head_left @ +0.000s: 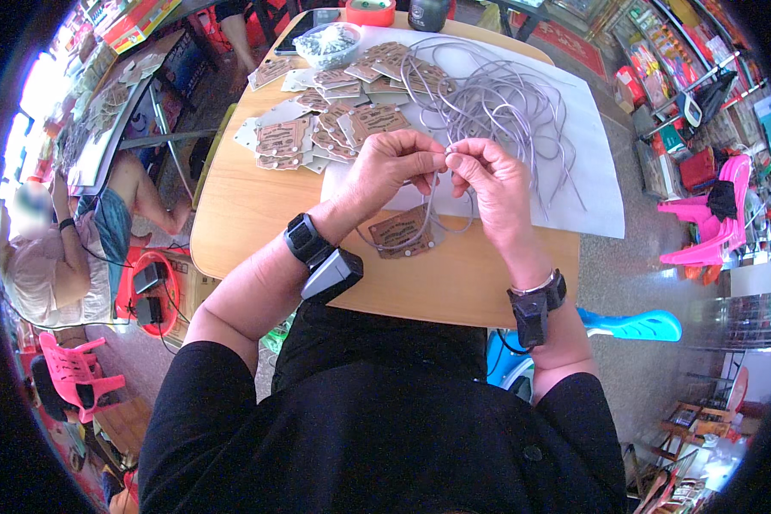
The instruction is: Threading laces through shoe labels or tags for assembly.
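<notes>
Over the middle of the table my left hand (401,164) and my right hand (492,182) meet fingertip to fingertip. Both pinch a thin grey cord (431,195), whose slack hangs in a loop below them. Under that loop lies a brown printed card tag (400,233), close to the table's near edge; whether the cord runs through it, I cannot tell. A tangled heap of the same grey cords (501,103) spreads just beyond my right hand. Past my left hand sit loose piles of similar brown-and-white card tags (325,128).
The wooden table (240,214) carries a white sheet (595,193), a clear bowl of small pale pieces (328,44), a red tape roll (370,11) and a dark jar (428,14). Another person (68,257) sits left. Pink chairs (715,214) and a blue stool (634,325) stand around.
</notes>
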The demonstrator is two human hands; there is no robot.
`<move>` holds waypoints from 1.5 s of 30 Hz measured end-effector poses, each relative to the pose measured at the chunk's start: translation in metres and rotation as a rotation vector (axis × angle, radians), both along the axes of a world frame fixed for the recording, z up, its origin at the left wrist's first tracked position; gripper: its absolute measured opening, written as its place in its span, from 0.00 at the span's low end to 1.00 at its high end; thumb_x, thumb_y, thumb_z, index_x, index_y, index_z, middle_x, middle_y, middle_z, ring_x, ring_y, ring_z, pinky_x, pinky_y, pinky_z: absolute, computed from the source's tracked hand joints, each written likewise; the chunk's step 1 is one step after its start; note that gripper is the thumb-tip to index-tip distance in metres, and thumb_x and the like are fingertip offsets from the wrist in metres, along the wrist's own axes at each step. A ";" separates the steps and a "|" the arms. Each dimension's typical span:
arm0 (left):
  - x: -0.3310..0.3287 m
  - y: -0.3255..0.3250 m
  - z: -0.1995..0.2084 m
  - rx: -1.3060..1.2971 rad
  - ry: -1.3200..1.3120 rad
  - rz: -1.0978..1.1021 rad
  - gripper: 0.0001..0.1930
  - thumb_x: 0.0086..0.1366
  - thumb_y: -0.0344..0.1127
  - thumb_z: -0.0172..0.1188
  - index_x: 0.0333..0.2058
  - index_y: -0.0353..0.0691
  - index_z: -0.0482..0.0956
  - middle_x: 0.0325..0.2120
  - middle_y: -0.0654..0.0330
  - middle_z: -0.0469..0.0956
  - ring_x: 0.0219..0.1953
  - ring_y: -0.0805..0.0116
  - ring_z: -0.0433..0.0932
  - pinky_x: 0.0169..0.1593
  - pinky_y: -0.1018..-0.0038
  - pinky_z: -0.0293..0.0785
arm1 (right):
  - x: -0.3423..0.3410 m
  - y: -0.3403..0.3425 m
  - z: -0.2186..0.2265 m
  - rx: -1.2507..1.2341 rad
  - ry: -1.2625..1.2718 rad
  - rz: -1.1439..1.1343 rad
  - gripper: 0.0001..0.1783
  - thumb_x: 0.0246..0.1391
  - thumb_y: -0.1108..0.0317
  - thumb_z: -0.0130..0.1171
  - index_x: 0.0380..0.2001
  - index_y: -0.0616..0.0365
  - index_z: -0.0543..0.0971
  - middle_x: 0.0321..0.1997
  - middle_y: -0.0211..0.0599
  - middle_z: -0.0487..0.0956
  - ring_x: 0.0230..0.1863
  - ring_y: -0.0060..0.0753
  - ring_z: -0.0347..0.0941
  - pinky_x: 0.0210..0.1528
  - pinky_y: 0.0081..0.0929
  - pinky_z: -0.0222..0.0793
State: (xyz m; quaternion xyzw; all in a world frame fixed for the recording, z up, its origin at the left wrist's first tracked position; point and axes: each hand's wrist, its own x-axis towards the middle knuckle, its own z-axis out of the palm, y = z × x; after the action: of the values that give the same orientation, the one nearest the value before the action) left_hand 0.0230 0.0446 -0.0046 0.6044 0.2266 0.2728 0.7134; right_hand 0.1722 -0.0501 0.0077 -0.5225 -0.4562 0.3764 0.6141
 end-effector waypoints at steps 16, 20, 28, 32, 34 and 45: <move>-0.016 -0.002 0.009 0.608 0.183 0.352 0.08 0.61 0.32 0.59 0.38 0.36 0.78 0.28 0.65 0.77 0.31 0.78 0.74 0.37 0.80 0.72 | 0.030 0.002 0.015 0.172 0.229 -0.245 0.06 0.53 0.69 0.57 0.32 0.59 0.78 0.23 0.24 0.73 0.20 0.14 0.64 0.23 0.14 0.59; -0.041 -0.014 0.036 1.014 0.498 0.326 0.12 0.56 0.32 0.59 0.40 0.36 0.78 0.30 0.56 0.79 0.34 0.65 0.78 0.40 0.72 0.73 | 0.044 -0.001 0.018 0.239 0.345 -0.226 0.07 0.53 0.69 0.57 0.34 0.61 0.77 0.23 0.26 0.73 0.19 0.15 0.64 0.22 0.15 0.61; -0.069 -0.070 0.014 0.872 0.939 0.307 0.14 0.54 0.43 0.63 0.32 0.38 0.79 0.30 0.53 0.77 0.36 0.56 0.75 0.41 0.66 0.70 | 0.054 -0.006 0.025 0.345 0.487 -0.166 0.06 0.54 0.68 0.57 0.32 0.60 0.76 0.25 0.28 0.73 0.22 0.17 0.66 0.22 0.18 0.63; -0.041 -0.073 0.001 1.075 0.747 0.325 0.17 0.51 0.47 0.65 0.29 0.38 0.78 0.30 0.55 0.76 0.41 0.56 0.72 0.44 0.65 0.68 | 0.057 -0.003 0.021 0.350 0.533 -0.149 0.06 0.54 0.68 0.57 0.30 0.60 0.76 0.24 0.29 0.73 0.20 0.18 0.66 0.21 0.18 0.63; -0.028 -0.071 -0.005 1.112 0.694 0.268 0.16 0.51 0.46 0.66 0.27 0.38 0.77 0.28 0.56 0.76 0.39 0.55 0.71 0.45 0.64 0.67 | 0.061 -0.002 0.018 0.349 0.552 -0.148 0.06 0.54 0.68 0.57 0.30 0.60 0.76 0.24 0.29 0.73 0.20 0.18 0.66 0.21 0.19 0.63; -0.082 -0.077 0.022 0.662 0.807 0.017 0.12 0.54 0.38 0.64 0.29 0.34 0.78 0.17 0.60 0.74 0.21 0.75 0.72 0.25 0.75 0.68 | 0.133 0.000 0.001 0.405 0.788 -0.420 0.09 0.57 0.71 0.55 0.23 0.58 0.71 0.21 0.28 0.67 0.21 0.20 0.61 0.24 0.20 0.60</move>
State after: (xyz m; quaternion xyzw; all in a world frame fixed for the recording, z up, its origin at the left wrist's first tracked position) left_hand -0.0588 -0.0322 0.0177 0.8528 0.3898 0.0810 0.3379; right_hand 0.3055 -0.0501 0.0084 -0.2911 -0.1380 0.3173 0.8919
